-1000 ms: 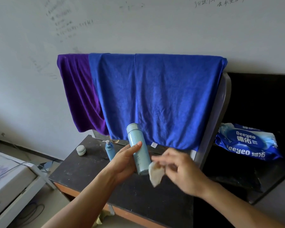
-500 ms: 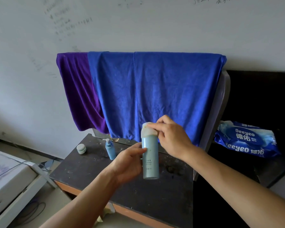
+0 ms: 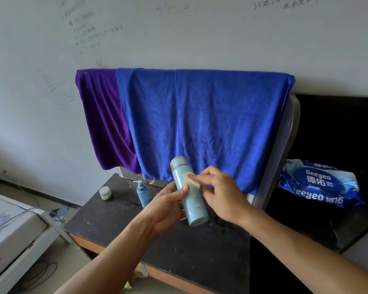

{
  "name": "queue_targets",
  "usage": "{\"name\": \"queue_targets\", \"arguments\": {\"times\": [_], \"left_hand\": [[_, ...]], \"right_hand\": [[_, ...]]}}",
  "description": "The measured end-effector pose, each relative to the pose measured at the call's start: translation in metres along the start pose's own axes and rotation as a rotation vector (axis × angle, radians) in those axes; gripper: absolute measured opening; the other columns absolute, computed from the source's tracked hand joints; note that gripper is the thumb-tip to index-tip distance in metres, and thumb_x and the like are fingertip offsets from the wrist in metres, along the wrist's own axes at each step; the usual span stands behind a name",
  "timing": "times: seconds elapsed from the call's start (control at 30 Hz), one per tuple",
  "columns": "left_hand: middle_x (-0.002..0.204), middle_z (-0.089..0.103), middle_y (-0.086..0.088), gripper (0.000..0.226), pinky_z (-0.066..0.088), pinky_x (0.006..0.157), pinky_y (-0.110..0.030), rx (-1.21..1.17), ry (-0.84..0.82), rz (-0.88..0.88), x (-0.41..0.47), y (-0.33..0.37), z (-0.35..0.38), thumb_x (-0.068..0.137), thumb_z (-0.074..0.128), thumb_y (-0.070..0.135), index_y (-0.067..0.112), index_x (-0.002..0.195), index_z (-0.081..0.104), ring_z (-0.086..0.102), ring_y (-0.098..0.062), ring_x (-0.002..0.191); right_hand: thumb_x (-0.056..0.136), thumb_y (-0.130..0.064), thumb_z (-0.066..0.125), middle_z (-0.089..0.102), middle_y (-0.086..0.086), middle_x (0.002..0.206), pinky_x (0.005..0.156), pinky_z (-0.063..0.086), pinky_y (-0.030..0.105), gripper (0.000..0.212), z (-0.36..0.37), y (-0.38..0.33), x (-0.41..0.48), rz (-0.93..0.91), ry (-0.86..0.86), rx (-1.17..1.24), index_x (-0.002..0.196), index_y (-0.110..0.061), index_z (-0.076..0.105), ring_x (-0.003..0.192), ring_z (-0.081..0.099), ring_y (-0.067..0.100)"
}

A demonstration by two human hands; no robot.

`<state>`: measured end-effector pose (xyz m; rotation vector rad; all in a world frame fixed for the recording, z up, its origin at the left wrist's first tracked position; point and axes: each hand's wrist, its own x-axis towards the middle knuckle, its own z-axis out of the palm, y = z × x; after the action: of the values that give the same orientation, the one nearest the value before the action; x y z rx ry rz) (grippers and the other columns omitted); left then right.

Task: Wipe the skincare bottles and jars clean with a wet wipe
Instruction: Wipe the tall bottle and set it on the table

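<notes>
**Deeyeo wipes on bottle duty**

Only readable brand is on the blue wipes pack (image 3: 319, 183) off to the right; it says "Deeyeo" twice, plus 德佑; the print on the tall bottle (image 3: 189, 194) is too small to read, and the handwriting on the wall (image 3: 94, 32) is too faint.

The tall bottle is up in the air over the dark table (image 3: 115, 219), in front of the blue towel (image 3: 210, 124); left hand (image 3: 166, 206) has fingers and thumb curled round its lower half; right hand (image 3: 223, 198) has bent fingers pinning the wet wipe (image 3: 192, 181) to the bottle just under the cap.

Half a second back the wipe sat over the cap and the bottle stood upright; now the cap is bare, the wipe is lower, and the bottle tips left.

Count: two bottles with the pump bottle (image 3: 142, 195) on the table; one jar (image 3: 105, 193) near it; one wipe; one pack; two towels, counting the purple towel (image 3: 102, 119).
</notes>
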<state>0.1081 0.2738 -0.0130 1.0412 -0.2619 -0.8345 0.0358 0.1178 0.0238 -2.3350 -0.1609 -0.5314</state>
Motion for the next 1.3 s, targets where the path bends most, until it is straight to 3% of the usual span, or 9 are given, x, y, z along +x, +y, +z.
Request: {"name": "queue_targets", "arguments": {"times": [0.17,0.47,0.6,0.73,0.83,0.93,1.03,1.17,1.3], "left_hand": [[0.097,0.063,-0.018,0.066,0.052,0.08,-0.055,0.018,0.261,0.006,-0.004,0.003,-0.011,0.071,0.078,0.019,0.005,0.126,0.043,0.065,-0.034,0.084],[0.116,0.063,-0.031,0.085,0.048,0.088,-0.065,-0.053,0.437,0.127,0.004,-0.007,0.014,0.053,0.089,0.021,-0.006,0.121,0.046,0.065,-0.045,0.102],[0.116,0.061,-0.034,0.094,0.047,0.088,-0.067,-0.031,0.424,0.123,0.003,-0.005,0.019,0.045,0.095,0.024,-0.007,0.119,0.046,0.064,-0.047,0.102],[0.12,0.06,-0.032,0.065,0.048,0.094,-0.059,0.046,0.23,0.045,-0.008,0.004,0.014,0.067,0.078,0.007,-0.006,0.123,0.047,0.061,-0.045,0.108],[0.104,0.07,-0.018,0.052,0.054,0.09,-0.05,0.437,0.208,0.103,-0.02,0.011,0.001,0.071,0.078,0.004,0.002,0.118,0.057,0.067,-0.033,0.1],[0.106,0.061,-0.002,0.05,0.05,0.083,-0.036,1.432,0.524,0.57,-0.025,0.015,-0.014,0.07,0.08,0.022,0.012,0.115,0.061,0.058,-0.019,0.099],[0.129,0.055,-0.01,0.079,0.042,0.101,-0.045,1.977,0.373,0.879,-0.022,0.016,-0.008,0.062,0.081,0.034,0.012,0.131,0.051,0.049,-0.03,0.123],[0.111,0.068,-0.002,0.067,0.037,0.107,-0.045,2.164,0.18,0.672,-0.01,0.02,-0.003,0.059,0.081,0.038,0.014,0.119,0.062,0.06,-0.026,0.115],[0.096,0.059,-0.003,0.05,0.047,0.079,-0.036,1.931,0.13,0.581,-0.009,0.014,-0.009,0.064,0.071,0.03,0.012,0.109,0.06,0.056,-0.024,0.089]], "right_hand": [[0.084,0.003,0.06,0.057,-0.006,0.084,0.063,0.037,0.006,0.035,0.001,0.01,-0.051,-0.008,-0.201,0.066,0.1,-0.024,0.075,0.068,0.055,-0.002],[0.075,-0.027,0.078,0.056,-0.004,0.115,0.088,0.043,0.009,0.041,0.026,0.014,-0.036,0.268,0.044,0.253,0.113,-0.018,0.066,0.103,0.056,-0.007],[0.065,-0.036,0.082,0.057,-0.007,0.115,0.09,0.053,0.03,0.055,0.034,0.018,-0.042,0.26,0.088,0.267,0.116,-0.027,0.063,0.107,0.059,0.006],[0.064,-0.02,0.086,0.065,-0.001,0.102,0.074,0.053,0.018,0.046,0.027,0.015,-0.04,0.318,0.153,0.451,0.103,-0.032,0.065,0.088,0.064,0.003],[0.064,-0.008,0.085,0.068,-0.001,0.088,0.065,0.05,0.013,0.041,0.01,0.02,-0.037,0.433,0.188,0.647,0.101,-0.018,0.069,0.073,0.062,-0.004],[0.066,-0.006,0.081,0.069,0.009,0.095,0.065,0.056,0.023,0.034,0.0,0.026,-0.036,0.517,0.16,0.772,0.097,-0.016,0.072,0.083,0.067,0.012],[0.064,-0.007,0.083,0.07,0.006,0.095,0.069,0.055,0.023,0.034,0.0,0.026,-0.033,0.512,0.112,0.701,0.096,-0.016,0.073,0.086,0.066,0.016],[0.062,-0.006,0.085,0.07,-0.007,0.084,0.07,0.048,0.013,0.037,-0.003,0.023,-0.03,0.382,0.034,0.56,0.095,-0.017,0.072,0.075,0.063,-0.003],[0.064,-0.005,0.084,0.062,-0.014,0.087,0.067,0.042,0.006,0.043,-0.01,0.02,-0.03,0.306,-0.081,0.456,0.102,-0.017,0.069,0.07,0.057,-0.013]]}}
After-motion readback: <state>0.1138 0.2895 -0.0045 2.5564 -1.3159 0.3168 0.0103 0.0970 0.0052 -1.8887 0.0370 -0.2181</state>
